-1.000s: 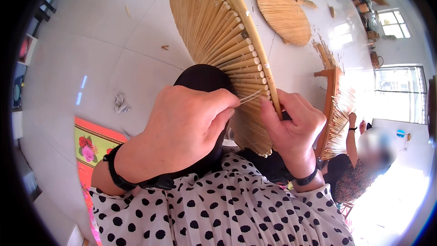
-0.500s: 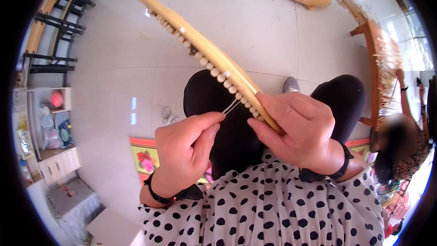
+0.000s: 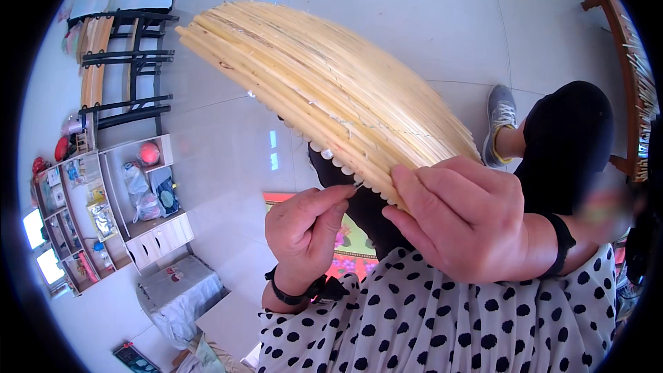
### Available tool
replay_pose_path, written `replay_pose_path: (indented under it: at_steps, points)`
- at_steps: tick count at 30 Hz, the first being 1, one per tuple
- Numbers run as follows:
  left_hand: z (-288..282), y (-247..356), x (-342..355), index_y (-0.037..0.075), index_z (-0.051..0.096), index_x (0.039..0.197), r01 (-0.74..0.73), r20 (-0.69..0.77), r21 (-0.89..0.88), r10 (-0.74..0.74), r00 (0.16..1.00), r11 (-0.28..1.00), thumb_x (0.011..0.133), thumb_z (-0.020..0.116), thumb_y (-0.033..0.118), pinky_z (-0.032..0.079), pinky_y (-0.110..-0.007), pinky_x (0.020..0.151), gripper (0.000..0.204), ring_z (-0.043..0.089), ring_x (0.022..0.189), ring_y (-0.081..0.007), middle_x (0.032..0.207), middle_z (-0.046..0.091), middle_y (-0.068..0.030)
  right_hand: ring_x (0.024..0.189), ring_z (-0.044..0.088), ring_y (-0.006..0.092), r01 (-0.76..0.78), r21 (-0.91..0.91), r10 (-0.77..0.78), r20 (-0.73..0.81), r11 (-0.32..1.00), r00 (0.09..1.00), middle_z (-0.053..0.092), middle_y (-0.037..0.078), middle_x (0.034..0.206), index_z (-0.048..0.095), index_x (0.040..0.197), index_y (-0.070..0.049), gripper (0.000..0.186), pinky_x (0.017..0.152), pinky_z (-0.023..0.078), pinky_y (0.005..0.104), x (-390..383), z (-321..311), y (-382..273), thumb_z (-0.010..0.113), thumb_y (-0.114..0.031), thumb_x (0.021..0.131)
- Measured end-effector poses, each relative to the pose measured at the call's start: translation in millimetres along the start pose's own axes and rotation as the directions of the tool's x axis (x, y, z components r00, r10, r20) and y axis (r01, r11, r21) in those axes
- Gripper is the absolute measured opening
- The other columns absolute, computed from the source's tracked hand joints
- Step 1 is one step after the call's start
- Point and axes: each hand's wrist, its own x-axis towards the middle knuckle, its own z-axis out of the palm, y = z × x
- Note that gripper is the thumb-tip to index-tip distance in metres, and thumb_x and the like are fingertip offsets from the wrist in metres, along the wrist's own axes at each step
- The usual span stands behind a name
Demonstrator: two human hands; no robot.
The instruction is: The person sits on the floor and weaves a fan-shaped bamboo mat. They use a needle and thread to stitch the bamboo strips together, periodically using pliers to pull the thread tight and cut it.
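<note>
A rounded mat of pale yellow plant stalks (image 3: 324,69), laid side by side, is held up tilted above my lap. Round cut stalk ends line its lower edge like beads. On its near right edge my right hand (image 3: 469,221) is closed, thumb below and fingers on top. Just under that edge, my left hand (image 3: 304,228) pinches a short stretch of white thread (image 3: 359,183) that runs to the stalk ends. Whether a needle is in those fingertips I cannot tell. Small white stitches show across the stalks.
At the left stand black-framed stools (image 3: 131,62), an open shelf unit (image 3: 159,228) with bags and a cloth-covered box (image 3: 183,297). A wooden bench (image 3: 618,83) bearing thin sticks is at the right, near another person, blurred. A floral mat (image 3: 352,262) lies below my lap.
The mat has turned from nearly edge-on to show its broad upper face. The view has shifted to the right. My left fingertips are now closer to the mat's edge, with less thread showing.
</note>
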Motion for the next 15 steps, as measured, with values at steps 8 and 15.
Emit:
replay_pose_path:
  at_steps: [8,15]
  points:
    - [3,3,3,0.001,0.07,0.096,0.017,-0.001,0.029,-0.017,1.0,0.999,0.081,0.068,-0.009,0.037,-0.025,0.047,0.019,0.053,0.049,-0.0137,0.06,0.058,-0.006,0.059,0.055,0.0163,0.023,0.013,-0.023,-0.006,1.0,1.0,0.052,0.006,0.073,0.066,0.096,0.013,0.042,0.041,0.044,0.0252,-2,-2,3,0.068,-0.002,0.056]
    - [6,5,4,0.0,0.07,0.096,0.031,-0.019,0.019,-0.031,0.999,0.999,0.08,0.068,-0.009,0.039,-0.025,0.048,0.018,0.055,0.051,-0.0147,0.062,0.06,-0.0072,0.058,0.059,0.0201,-0.005,0.02,0.004,0.045,1.0,0.999,0.058,0.008,0.077,0.066,0.099,0.012,0.043,0.042,0.046,0.0278,-3,-7,0,0.08,-0.005,0.061]
